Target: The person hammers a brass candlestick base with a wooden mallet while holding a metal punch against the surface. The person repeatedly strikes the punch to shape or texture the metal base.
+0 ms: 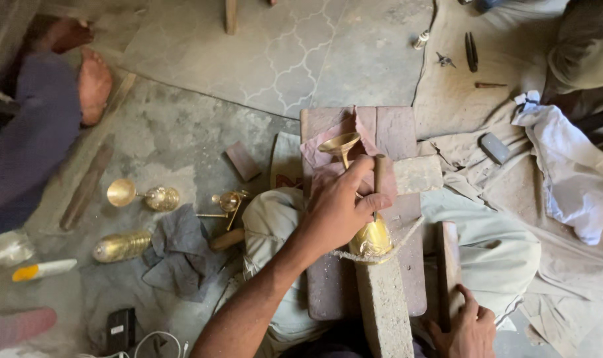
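Observation:
My left hand (pixel 338 209) is closed around a brass goblet-shaped piece (pixel 346 147) with a flared cup at its far end and a rounded brass base (pixel 374 240) near me. A wooden-handled tool (pixel 380 174) sticks up between the fingers of that hand. The brass base rests on a stone block (pixel 384 305), with a cord (pixel 397 245) looped around it. My right hand (pixel 467 328) grips the near end of a wooden slat (pixel 448 265) at the lower right. A wooden board (pixel 394 132) with a pink cloth (pixel 325 162) lies under the work.
On the floor to the left lie a brass goblet (pixel 142 195), a ribbed brass cup (pixel 121 246), small brass parts (pixel 227 202), a dark rag (pixel 182 255) and a black phone charger (pixel 120 328). Another person's feet (pixel 89 73) are top left. Tools (pixel 472 52) and white cloth (pixel 566 166) lie right.

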